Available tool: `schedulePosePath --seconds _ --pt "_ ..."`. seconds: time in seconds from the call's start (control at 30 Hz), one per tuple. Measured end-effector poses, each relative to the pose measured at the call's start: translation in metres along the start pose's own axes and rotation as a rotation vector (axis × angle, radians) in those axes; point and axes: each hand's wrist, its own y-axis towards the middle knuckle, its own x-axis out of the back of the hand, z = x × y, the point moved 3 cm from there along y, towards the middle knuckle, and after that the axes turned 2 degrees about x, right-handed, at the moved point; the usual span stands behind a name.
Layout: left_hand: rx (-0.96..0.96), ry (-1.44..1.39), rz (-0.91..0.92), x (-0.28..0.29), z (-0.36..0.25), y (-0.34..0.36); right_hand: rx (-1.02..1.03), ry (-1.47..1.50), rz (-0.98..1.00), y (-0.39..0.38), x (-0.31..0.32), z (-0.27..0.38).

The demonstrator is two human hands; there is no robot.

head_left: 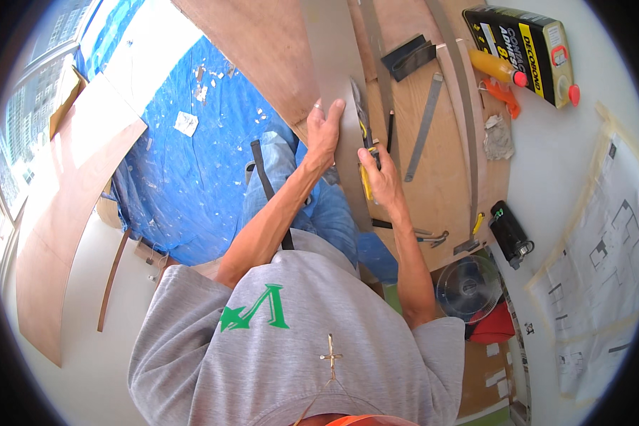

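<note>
Snips [363, 117] jut beyond right grip [385, 183] along grey strip [335, 64].

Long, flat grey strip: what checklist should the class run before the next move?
1. Left hand on the long, flat grey strip: ok.
2. Right hand gripping the yellow-and-black-handled metal tool: ok.
3. Left hand well clear of the tool's metal end: not ok, close beside it.
4. Strip's far end supported: cannot tell, out of view.
5. Metal claw hammer off the brown wooden board: not ok, lying there.
</note>
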Motion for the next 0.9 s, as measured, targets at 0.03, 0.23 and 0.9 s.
schedulePosePath --seconds 0.03,0.23,0.9 --pt "-0.002 -0.014 0.006 0.000 -0.001 0.001 -0.024 0.009 0.012 0.000 0.000 0.001" --pt "-0.015 -0.041 0.002 0.001 -0.003 0.004 -0.009 0.009 -0.033 0.006 -0.004 0.014" --pt "-0.065 0.064 -0.013 -0.003 -0.053 0.048 -0.075 -0.107 0.011 0.003 0.000 0.023"
